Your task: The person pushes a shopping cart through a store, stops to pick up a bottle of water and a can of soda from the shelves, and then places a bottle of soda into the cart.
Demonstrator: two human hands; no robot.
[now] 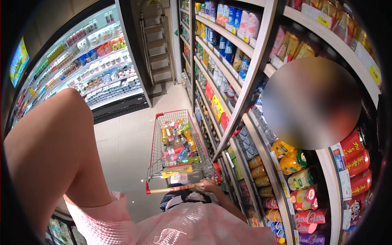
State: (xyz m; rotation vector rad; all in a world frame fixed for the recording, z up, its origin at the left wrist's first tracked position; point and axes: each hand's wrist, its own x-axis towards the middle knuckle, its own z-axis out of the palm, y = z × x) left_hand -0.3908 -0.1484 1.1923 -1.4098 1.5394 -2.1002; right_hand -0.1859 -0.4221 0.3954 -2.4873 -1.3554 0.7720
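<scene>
My right hand (209, 185) is closed around the right end of the shopping cart's handle bar (175, 189). The wire shopping cart (152, 153), with red trim on its rim, stands in front of me. Several bottles (176, 134) of coloured drinks lie in its basket, orange, green and pink among them. A yellow label strip (177, 171) sits just ahead of the handle. My left arm (61, 134) is raised and bent, its elbow pointing forward; the left hand is outside the picture. A pink-and-white sleeve (96, 216) covers its upper part.
Shelves (241, 85) of cans, jars and packets run close along the cart's right side. At the far left stands a lit open fridge (134, 87) with rows of drinks. A stepladder (158, 51) leans at the aisle's end. Pale floor tiles (122, 141) lie left of the cart. A blurred round patch hides part of the right shelves.
</scene>
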